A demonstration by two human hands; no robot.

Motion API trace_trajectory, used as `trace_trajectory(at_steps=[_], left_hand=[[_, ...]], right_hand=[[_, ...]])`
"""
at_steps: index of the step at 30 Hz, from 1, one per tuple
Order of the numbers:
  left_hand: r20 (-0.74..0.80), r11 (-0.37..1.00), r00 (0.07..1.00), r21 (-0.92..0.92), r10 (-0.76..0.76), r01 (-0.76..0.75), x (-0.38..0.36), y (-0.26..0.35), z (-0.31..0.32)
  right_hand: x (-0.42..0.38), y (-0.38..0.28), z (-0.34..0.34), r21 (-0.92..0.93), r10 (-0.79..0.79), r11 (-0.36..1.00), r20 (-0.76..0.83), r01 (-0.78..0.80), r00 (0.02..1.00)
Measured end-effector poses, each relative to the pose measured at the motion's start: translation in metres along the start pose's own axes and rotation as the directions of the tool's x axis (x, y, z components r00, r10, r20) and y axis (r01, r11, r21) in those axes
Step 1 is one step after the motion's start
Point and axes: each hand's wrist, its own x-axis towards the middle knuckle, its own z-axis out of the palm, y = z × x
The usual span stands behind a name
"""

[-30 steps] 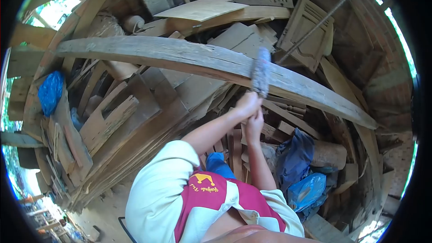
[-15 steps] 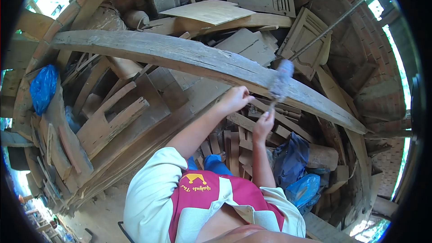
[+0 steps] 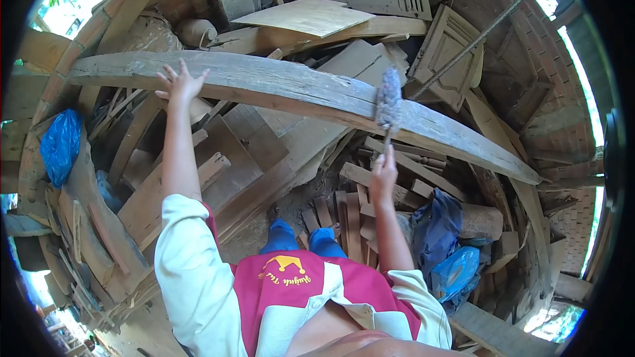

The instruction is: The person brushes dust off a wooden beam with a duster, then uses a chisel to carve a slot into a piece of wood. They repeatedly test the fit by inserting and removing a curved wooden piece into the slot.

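Note:
A long weathered wooden beam [image 3: 278, 86] crosses in front of me from left to right. My left hand [image 3: 181, 84] is spread at the beam's lower edge toward its left part, fingers apart and holding nothing. My right hand [image 3: 383, 177] is closed round the handle of a fluffy grey duster [image 3: 389, 100]. The duster's head stands upright and overlaps the beam right of its middle.
Behind the beam lie a pale board [image 3: 305, 17] and a panelled cabinet door [image 3: 447, 58]. Stacked planks [image 3: 245, 192] fill the left side. A blue plastic bag [image 3: 59, 148] hangs at far left; another blue bag [image 3: 455, 271] lies at right among wood offcuts.
My left hand has swung far left along the beam and its fingers have spread. The duster has moved a little left in my right hand.

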Motion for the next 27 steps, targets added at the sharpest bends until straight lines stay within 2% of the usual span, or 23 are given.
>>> trace_trajectory(at_steps=[1, 2, 4, 5, 6, 7, 8, 10, 11, 12, 14, 16, 18, 20, 24, 25, 26, 27], left_hand=[[0.002, 1.000, 1.000, 0.002, 0.006, -0.006, 0.008, -0.009, 0.001], [0.055, 1.000, 0.998, 0.023, -0.018, 0.017, 0.017, -0.016, 0.003], [0.114, 0.999, 0.993, 0.040, -0.025, 0.021, 0.027, -0.023, 0.011], [0.144, 1.000, 0.990, -0.016, -0.003, 0.005, 0.030, -0.027, 0.016], [0.173, 0.997, 0.985, -0.071, 0.021, -0.008, 0.031, -0.029, 0.020], [0.199, 0.998, 0.980, -0.064, 0.021, -0.009, 0.034, -0.029, 0.022], [0.204, 0.998, 0.978, -0.067, 0.032, -0.019, 0.037, -0.029, 0.024], [0.222, 0.993, 0.974, -0.113, 0.049, -0.024, 0.037, -0.032, 0.025], [0.224, 0.993, 0.973, -0.114, 0.050, -0.025, 0.038, -0.033, 0.026], [0.232, 0.994, 0.971, -0.103, 0.050, -0.027, 0.038, -0.032, 0.025], [0.240, 0.996, 0.970, -0.085, 0.043, -0.023, 0.039, -0.033, 0.027], [0.221, 0.994, 0.973, -0.105, 0.066, -0.044, 0.039, -0.034, 0.028], [0.220, 0.991, 0.973, -0.124, 0.069, -0.043, 0.039, -0.035, 0.030], [0.209, 0.986, 0.974, -0.158, 0.091, -0.059, 0.039, -0.035, 0.030], [0.212, 0.979, 0.971, -0.190, 0.112, -0.071, 0.039, -0.036, 0.031], [0.222, 0.979, 0.968, -0.190, 0.115, -0.073, 0.040, -0.035, 0.031], [0.224, 0.979, 0.968, -0.193, 0.111, -0.067, 0.040, -0.036, 0.030], [0.226, 0.978, 0.967, -0.195, 0.117, -0.073, 0.038, -0.035, 0.028]], right_hand=[[0.005, -0.002, -0.010, -0.027, 0.000, 1.000, -0.051, -0.001, 0.999], [0.010, -0.007, -0.021, 0.048, 0.155, 0.987, -0.030, -0.154, 0.987], [0.023, 0.032, -0.022, -0.100, -0.013, 0.995, -0.238, -0.011, 0.971], [0.026, 0.037, -0.023, -0.109, -0.008, 0.994, -0.250, -0.020, 0.968], [0.030, 0.035, -0.024, -0.146, -0.092, 0.988, -0.289, 0.051, 0.953], [0.033, 0.032, -0.024, -0.186, -0.179, 0.975, -0.321, 0.123, 0.930], [0.030, 0.027, -0.019, -0.194, -0.177, 0.974, -0.327, 0.117, 0.928], [0.013, -0.021, -0.001, -0.054, -0.171, 0.985, -0.098, 0.166, 0.980], [0.003, -0.040, 0.010, -0.068, -0.065, 0.995, 0.087, 0.071, 0.994], [-0.009, -0.055, 0.024, -0.096, 0.044, 0.995, 0.266, -0.019, 0.963], [-0.039, -0.061, 0.069, -0.063, -0.149, 0.984, 0.230, 0.167, 0.962], [-0.050, -0.074, 0.090, 0.001, -0.196, 0.979, 0.270, 0.203, 0.943], [-0.048, -0.084, 0.096, 0.018, -0.265, 0.963, 0.229, 0.268, 0.937], [-0.033, -0.084, 0.085, 0.103, -0.281, 0.955, 0.013, 0.278, 0.960], [-0.011, -0.073, 0.053, 0.017, -0.061, 0.998, -0.147, 0.064, 0.987], [-0.006, -0.069, 0.054, -0.055, -0.222, 0.975, -0.260, 0.216, 0.940], [-0.009, -0.068, 0.058, -0.057, -0.228, 0.974, -0.255, 0.220, 0.940], [-0.015, -0.078, 0.060, -0.015, -0.177, 0.984, -0.174, 0.177, 0.969]])
